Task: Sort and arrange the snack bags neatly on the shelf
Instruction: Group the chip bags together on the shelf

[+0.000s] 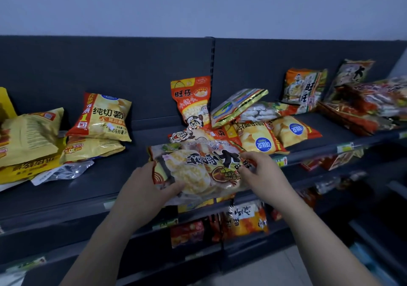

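I grip a rice-cracker bag (198, 169) with both hands, left hand (145, 189) and right hand (262, 173), over the shelf (99, 189) edge. Bags behind lie jumbled; I judge most sorting remains.

Cut off at the left edge: a yellow bag (5, 107) on the shelf (99, 182). Cut off at the right edge: a heap of red and clear bags (383, 103). Hidden under the rice cracker bag (198, 171): fingers of the left hand (141, 189), all but the thumb. Half hidden behind the shelf lip and that same bag: lower-shelf bags (244, 219). Too small and blurred to read: price tags (344, 147).
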{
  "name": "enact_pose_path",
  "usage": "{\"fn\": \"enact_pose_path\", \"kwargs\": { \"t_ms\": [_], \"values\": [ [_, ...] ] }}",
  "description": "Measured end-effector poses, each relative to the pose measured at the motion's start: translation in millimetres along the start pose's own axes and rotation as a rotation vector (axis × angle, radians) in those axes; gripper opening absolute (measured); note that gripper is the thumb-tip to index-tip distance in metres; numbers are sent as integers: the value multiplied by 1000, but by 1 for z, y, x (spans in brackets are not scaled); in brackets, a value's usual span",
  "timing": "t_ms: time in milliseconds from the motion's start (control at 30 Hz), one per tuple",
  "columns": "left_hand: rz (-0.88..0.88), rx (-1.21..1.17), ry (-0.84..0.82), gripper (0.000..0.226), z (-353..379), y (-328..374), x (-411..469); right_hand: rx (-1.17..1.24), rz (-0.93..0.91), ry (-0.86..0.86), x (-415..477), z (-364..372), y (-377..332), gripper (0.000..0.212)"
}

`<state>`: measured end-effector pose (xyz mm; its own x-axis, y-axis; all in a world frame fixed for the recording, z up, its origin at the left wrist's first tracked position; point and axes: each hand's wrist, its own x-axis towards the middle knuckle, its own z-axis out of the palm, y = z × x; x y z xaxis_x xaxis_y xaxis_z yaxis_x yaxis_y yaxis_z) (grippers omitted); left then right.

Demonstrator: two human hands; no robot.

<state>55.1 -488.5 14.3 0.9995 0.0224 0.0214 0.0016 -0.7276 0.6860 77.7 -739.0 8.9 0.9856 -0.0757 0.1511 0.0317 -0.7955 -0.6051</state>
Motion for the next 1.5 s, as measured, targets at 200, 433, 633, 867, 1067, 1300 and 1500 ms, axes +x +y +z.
{"fn": "enact_pose_path", "kwargs": {
  "t_ms": [200,433,633,867,1067,1300,1500],
  "values": [
    [33,-24,-108,63,40,59,-2,-7,60,80,-20,-65,47,39],
    [135,-103,-203,103,133,180,-5,-69,171,186,-35,-171,148,39],
    [210,-150,-234,97,228,274,3,-129,270,303,-43,-250,240,40],
    [288,-119,-232,97,299,360,43,-144,303,377,-7,-313,318,40],
    [330,-131,-276,34,341,433,112,-149,319,430,63,-356,375,40],
    [469,-180,-258,47,392,520,224,-206,318,517,174,-414,432,41],
    [507,-130,-265,67,443,587,318,-258,346,593,263,-452,485,36]
  ]
}}
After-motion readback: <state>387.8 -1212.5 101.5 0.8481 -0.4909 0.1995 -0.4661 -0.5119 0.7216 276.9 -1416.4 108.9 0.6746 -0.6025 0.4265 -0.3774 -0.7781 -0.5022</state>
